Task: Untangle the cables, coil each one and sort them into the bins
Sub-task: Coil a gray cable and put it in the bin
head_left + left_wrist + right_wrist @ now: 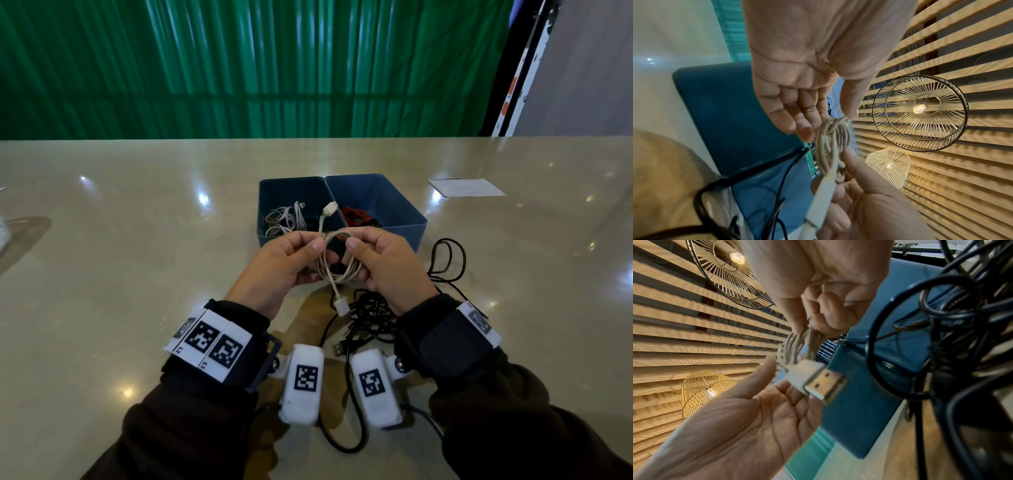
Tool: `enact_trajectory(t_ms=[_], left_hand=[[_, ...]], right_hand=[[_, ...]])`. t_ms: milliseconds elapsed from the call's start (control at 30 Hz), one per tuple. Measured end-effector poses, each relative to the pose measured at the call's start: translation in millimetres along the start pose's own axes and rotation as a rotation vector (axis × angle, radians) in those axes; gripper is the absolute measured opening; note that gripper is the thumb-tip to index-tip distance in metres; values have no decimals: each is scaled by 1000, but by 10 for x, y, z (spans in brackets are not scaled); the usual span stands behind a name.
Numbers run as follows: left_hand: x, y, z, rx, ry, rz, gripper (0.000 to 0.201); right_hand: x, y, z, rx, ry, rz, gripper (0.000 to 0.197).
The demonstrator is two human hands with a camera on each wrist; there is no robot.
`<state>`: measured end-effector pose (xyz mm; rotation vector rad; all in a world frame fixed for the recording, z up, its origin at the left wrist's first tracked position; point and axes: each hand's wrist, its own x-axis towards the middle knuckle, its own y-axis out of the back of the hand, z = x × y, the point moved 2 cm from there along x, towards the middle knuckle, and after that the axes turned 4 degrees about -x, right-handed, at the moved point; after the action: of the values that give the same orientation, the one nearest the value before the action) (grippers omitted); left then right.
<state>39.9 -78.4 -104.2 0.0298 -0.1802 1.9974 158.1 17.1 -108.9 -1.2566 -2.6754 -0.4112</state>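
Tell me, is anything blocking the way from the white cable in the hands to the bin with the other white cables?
Nothing visible does. The white cable is held just in front of the left bin, whose top is open.

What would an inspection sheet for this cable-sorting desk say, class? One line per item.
Surface: glossy beige table.
Job's things: coiled white USB cable held above the table; left blue plastic bin holds pale coiled cables, right blue plastic bin a red one.
Clutter: white paper sheet.
Grippers: left hand and right hand both pinch the coil.
Cables: tangled black cables lying by the right wrist.
Surroundings: green curtain.
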Motion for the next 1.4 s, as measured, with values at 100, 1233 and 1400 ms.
enact_trajectory(t_ms=[100, 1233, 1400], left_hand=[[-5, -1, 1, 41, 5, 12, 21], [35, 285, 52, 137, -246, 378, 18], [68, 368, 38, 190, -288, 501, 23]], right_hand=[[1, 9, -4, -10, -6, 17, 20], [-16, 157, -167, -204, 27, 84, 8], [231, 277, -534, -240, 74, 135, 13]])
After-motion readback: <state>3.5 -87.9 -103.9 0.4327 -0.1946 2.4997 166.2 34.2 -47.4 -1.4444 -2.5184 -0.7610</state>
